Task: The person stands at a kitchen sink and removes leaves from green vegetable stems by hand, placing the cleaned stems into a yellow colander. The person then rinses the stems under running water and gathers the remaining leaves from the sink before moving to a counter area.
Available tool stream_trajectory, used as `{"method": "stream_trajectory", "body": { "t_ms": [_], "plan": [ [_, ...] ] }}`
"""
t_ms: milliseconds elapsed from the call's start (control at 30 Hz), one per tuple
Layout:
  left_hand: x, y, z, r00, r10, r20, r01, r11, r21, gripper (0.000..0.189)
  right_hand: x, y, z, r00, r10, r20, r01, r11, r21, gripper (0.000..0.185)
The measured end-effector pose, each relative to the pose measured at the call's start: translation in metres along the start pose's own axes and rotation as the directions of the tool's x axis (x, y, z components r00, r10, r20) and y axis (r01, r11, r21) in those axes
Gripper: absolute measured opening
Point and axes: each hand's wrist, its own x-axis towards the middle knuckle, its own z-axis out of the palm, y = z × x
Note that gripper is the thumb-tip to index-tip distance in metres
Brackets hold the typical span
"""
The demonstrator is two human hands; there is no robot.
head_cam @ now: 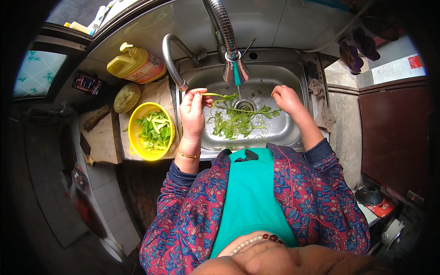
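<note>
My left hand (195, 111) is over the left edge of the stainless steel sink (288, 127), its fingers closed on a green leafy stalk (215, 94) that reaches toward the faucet. Over the right part of the basin, my right hand (285, 98) pinches a thin green stem (265, 85). Loose leafy greens (230, 123) lie in the basin near the drain (244, 104). Water runs in a thin stream from the pull-down faucet head (236, 70). Left of the sink, a yellow plastic colander (132, 141) holds cut green stems and leaves (156, 129).
A curved metal spout (168, 55) rises at the sink's left rear. Further left are a yellow pump bottle (137, 65), a pale round vegetable (127, 98), a phone (87, 83), and a wooden board (103, 137) with a knife (86, 147) beside it. A rag (321, 103) hangs at right.
</note>
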Motion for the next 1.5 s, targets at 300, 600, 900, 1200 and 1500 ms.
{"method": "stream_trajectory", "body": {
  "t_ms": [300,600,900,1200,1500],
  "plan": [
    [-0.004,0.000,0.000,0.996,-0.061,0.063,0.066,0.994,-0.085,0.022,-0.003,-0.037,-0.008,0.993,-0.046,0.112,0.036,0.995,0.091,0.015],
    [-0.012,-0.007,-0.005,0.978,0.046,0.201,-0.153,0.815,0.559,0.027,-0.005,-0.061,-0.018,0.989,-0.113,0.091,0.082,0.952,0.297,0.036],
    [-0.029,-0.026,0.010,0.945,-0.145,0.293,0.006,0.903,0.430,0.021,-0.015,-0.104,0.005,0.905,-0.182,0.383,-0.111,0.770,0.628,0.041],
    [-0.034,-0.039,0.019,0.953,-0.159,0.258,0.025,0.889,0.456,0.015,-0.022,-0.121,0.042,0.907,-0.303,0.293,0.000,0.696,0.718,0.075],
    [-0.046,-0.036,0.016,0.987,-0.071,0.145,0.042,0.980,0.197,0.006,-0.032,-0.136,0.040,0.899,-0.242,0.365,-0.036,0.790,0.612,0.069]
  ]
}}
